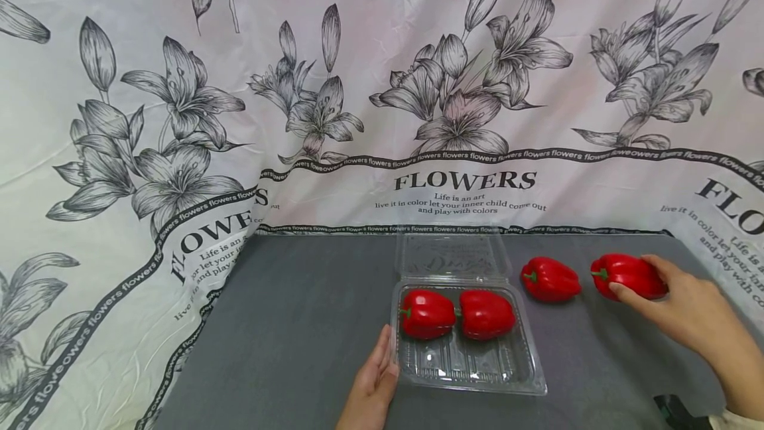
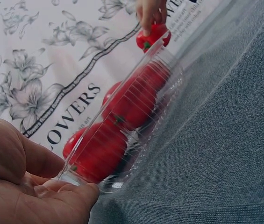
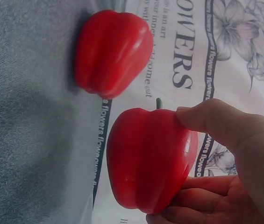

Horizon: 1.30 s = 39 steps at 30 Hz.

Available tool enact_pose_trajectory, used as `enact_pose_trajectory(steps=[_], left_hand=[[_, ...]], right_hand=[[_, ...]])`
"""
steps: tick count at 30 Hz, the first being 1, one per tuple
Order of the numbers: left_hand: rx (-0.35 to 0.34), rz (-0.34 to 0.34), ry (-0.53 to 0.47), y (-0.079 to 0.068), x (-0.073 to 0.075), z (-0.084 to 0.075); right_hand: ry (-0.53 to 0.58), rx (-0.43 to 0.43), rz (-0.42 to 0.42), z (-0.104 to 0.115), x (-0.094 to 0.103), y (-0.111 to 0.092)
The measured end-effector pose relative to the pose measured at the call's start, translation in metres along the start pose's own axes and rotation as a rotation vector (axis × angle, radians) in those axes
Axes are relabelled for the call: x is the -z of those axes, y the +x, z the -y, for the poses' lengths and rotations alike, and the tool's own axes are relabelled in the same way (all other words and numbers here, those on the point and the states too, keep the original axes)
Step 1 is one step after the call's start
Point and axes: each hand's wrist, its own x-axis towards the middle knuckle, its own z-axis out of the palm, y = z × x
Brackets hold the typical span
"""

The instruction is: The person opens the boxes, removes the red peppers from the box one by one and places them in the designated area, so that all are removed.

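Grey tabletop [image 1: 286, 324] is bounded at the back and left by hanging flower-print cloth [image 1: 465, 191]. A broad stretch of bare grey is seen left of the clear container [image 1: 453, 360]; the right side is more tightly bounded, cloth coming in again there. The container's lid [image 1: 450, 257] is folded back, its far end near the cloth. Two red peppers are laid on their sides in the rear half, the left one [image 1: 428, 314] and the right one [image 1: 487, 314] close together, stems to the left; ribbed plastic floor is exposed in front of them. Just beyond the right rim a loose pepper [image 1: 550, 279] is set on the tabletop, with a modest gap between it and the held pepper [image 1: 633, 271]. That pepper is gripped by the right hand [image 1: 686, 307], reached in from the right edge, thumb on the near side and fingers curled about the far side, stem pointed left. Whether it is lifted off the surface cannot be told. The container's left edge is pinched between thumb and fingers by the left hand [image 1: 371, 380], extended from the near side.
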Motion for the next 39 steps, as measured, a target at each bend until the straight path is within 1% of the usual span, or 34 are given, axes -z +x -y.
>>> enact_pose_trajectory(steps=[9,15,20,24,31,39], left_hand=[[0.017,-0.002,0.008,0.0,0.0,-0.001],[0.019,0.001,-0.006,0.0,0.0,0.0],[0.019,0.0,-0.014,0.0,0.0,0.0],[0.019,-0.001,-0.013,0.001,0.001,0.0],[0.016,-0.013,0.023,0.0,0.001,-0.001],[0.022,-0.016,0.012,0.0,0.001,-0.001]], right_hand=[[-0.003,-0.002,0.015,-0.007,-0.005,0.004],[-0.005,-0.003,0.028,-0.012,-0.009,0.005],[-0.012,-0.024,0.035,-0.015,-0.013,0.009],[-0.007,-0.03,0.049,-0.017,-0.016,0.012],[-0.001,-0.021,0.095,-0.021,-0.02,0.018],[0.006,-0.012,0.113,-0.024,-0.023,0.021]])
